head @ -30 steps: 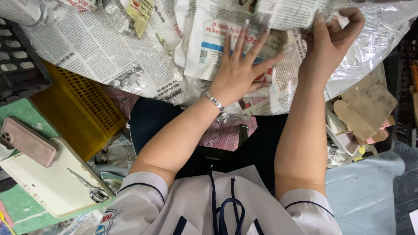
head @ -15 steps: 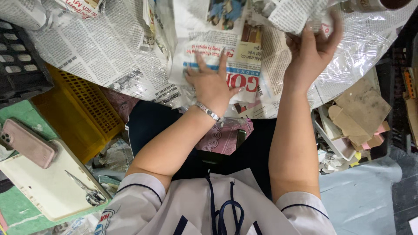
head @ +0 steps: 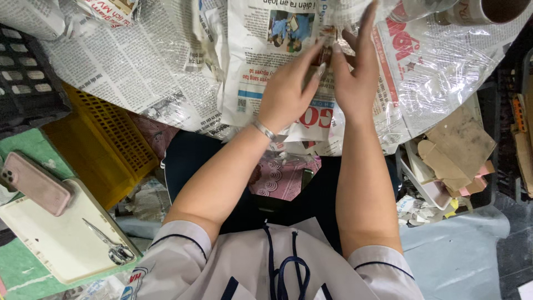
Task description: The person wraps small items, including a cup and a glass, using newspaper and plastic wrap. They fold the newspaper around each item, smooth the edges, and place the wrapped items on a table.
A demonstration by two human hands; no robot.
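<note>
- Our two hands have come together since a moment ago: then they lay apart, the left flat on the newspaper and the right raised at about 1 o'clock; now they meet near 12 o'clock.
- Our left hand [head: 288, 94] has its fingers drawn together, their tips pinching a small brownish item [head: 327, 41] that we cannot identify.
- Our right hand [head: 355, 78] stands on edge just beside the left, fingers straight and pointing up, touching the same small item.
- We judge the work has moved from smoothing the paper to handling something small on it.
- The item sits at the fingertips of both hands, above a sheet of newspaper [head: 266, 55] spread on the bench under clear plastic film [head: 444, 72].
- At 9 o'clock lies a yellow crate [head: 100, 144]; at 8 o'clock, a pink phone [head: 36, 189] and scissors [head: 108, 244] rest on a white board [head: 55, 239].
- At 3 o'clock is a tray of cardboard scraps [head: 455, 150]; at 1 o'clock, a cardboard tube [head: 488, 11].
</note>
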